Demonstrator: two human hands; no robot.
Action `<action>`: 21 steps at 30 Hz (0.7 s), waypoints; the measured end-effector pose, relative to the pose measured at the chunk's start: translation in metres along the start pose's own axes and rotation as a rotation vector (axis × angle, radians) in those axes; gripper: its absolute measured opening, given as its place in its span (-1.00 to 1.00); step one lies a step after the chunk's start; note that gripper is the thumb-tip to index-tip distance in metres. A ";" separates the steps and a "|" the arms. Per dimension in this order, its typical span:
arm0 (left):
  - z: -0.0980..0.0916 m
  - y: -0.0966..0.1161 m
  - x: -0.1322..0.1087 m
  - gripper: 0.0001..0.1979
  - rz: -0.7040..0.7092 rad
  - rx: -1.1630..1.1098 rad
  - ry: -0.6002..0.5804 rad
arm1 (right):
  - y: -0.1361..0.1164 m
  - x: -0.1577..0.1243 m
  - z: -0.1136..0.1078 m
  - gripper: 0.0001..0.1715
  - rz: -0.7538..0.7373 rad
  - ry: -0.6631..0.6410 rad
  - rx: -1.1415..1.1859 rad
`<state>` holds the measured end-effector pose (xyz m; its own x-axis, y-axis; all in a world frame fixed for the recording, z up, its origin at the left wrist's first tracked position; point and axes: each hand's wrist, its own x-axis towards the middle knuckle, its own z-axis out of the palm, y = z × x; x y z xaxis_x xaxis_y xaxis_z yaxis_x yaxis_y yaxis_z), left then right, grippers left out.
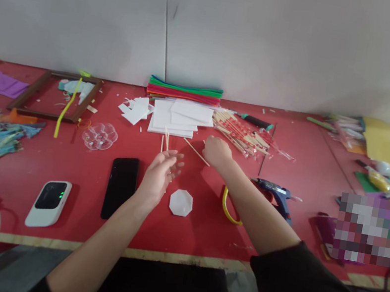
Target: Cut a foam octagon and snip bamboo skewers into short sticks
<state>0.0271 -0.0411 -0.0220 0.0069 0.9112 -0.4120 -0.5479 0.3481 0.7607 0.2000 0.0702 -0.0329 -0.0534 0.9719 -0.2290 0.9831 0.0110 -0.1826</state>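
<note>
Several thin wooden sticks stick up out of my left hand, whose fingers are curled round them. My right hand is closed, palm down, over the red table beside a pile of wrapped wooden sticks. Its fingertips are hidden, and a stick's end seems to show at its left edge. One loose stick lies slantwise between my two hands. Just below my left hand a white octagonal paper piece lies flat on the table.
A black phone and a white device lie left. Under my right forearm are a yellow ring and a blue glue gun. White sheets and coloured strips sit by the wall; a wooden frame lies back left.
</note>
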 end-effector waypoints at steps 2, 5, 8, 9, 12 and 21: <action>-0.001 0.003 -0.003 -0.78 0.026 0.018 -0.024 | 0.000 0.002 0.001 -0.65 -0.005 -0.009 0.030; 0.001 0.004 -0.003 -0.81 0.057 0.059 -0.061 | 0.003 -0.001 -0.002 -0.82 -0.049 0.030 0.122; 0.006 0.004 0.001 -0.83 0.083 0.104 -0.070 | 0.000 -0.020 -0.007 -0.82 -0.158 0.089 0.271; 0.007 0.004 0.002 -0.82 0.095 0.113 -0.062 | -0.003 -0.030 -0.008 -0.79 -0.203 0.106 0.325; 0.011 0.006 0.000 -0.73 0.198 0.147 -0.066 | -0.016 -0.066 -0.012 -0.80 -0.342 0.169 0.508; 0.008 0.012 -0.025 -0.89 0.477 0.229 -0.075 | -0.014 -0.122 -0.017 -0.90 -0.475 0.350 0.708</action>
<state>0.0268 -0.0579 0.0010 -0.1339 0.9903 0.0369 -0.3082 -0.0770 0.9482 0.1959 -0.0446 0.0136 -0.2543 0.9190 0.3013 0.5286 0.3930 -0.7524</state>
